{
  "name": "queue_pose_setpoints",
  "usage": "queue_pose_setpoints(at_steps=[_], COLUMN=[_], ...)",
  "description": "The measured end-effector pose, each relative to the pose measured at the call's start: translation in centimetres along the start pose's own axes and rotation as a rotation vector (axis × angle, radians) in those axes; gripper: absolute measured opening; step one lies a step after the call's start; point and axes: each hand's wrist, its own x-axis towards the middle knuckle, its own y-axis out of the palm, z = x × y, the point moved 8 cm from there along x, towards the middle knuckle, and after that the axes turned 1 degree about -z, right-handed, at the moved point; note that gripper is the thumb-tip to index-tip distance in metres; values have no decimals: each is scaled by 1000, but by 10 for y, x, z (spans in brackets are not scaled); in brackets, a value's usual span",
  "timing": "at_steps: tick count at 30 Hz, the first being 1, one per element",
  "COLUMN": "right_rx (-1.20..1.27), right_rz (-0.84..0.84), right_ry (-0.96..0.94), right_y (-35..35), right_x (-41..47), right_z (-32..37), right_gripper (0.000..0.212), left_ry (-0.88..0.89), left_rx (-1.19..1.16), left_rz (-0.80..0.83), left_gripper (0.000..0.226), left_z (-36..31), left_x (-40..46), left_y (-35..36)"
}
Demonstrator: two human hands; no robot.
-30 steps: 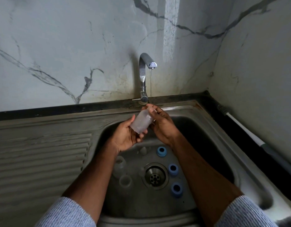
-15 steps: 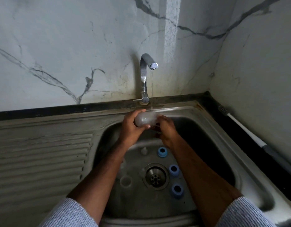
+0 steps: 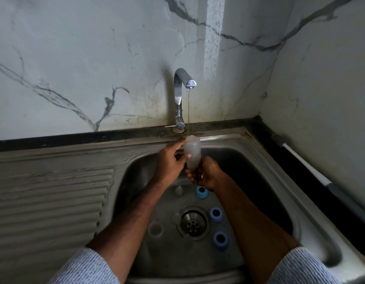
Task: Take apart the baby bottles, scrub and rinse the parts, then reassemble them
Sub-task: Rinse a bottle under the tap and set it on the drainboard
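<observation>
Under tap (image 3: pixel 182 95): bottle (image 3: pixel 192 152) upright, mouth up, both hands gripping.

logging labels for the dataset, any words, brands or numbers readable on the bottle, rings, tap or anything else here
None can be read.
Bottle body under the tap: no print shows.
Three blue collar rings: plain.
Sink and marble wall: no markings visible.

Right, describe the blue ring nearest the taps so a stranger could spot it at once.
Start at the steel sink and find the round drain in its floor. Three blue rings lie near it; this blue ring lies on the faucet side of the drain, just below the right hand, apart from the two stacked along the drain's right.
</observation>
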Motion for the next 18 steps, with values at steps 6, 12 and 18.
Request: queue_pose_setpoints(at_steps=[6,12,18], right_rx=[-6,-8,16], right_rz=[-28,-5,-17], right_ry=[-55,-90,-137], right_y=[-1,4,7], right_x=[1,-2,-4], right_z=[6,9,10], right_gripper=[43,42,38], left_ry=[87,164,131], left_rx=[59,114,245], left_rz=[-54,-11,-33], left_gripper=[51,49,50], left_z=[-4,-6,5], left_x=[-2,-1,0], left_y=[-9,-7,-9])
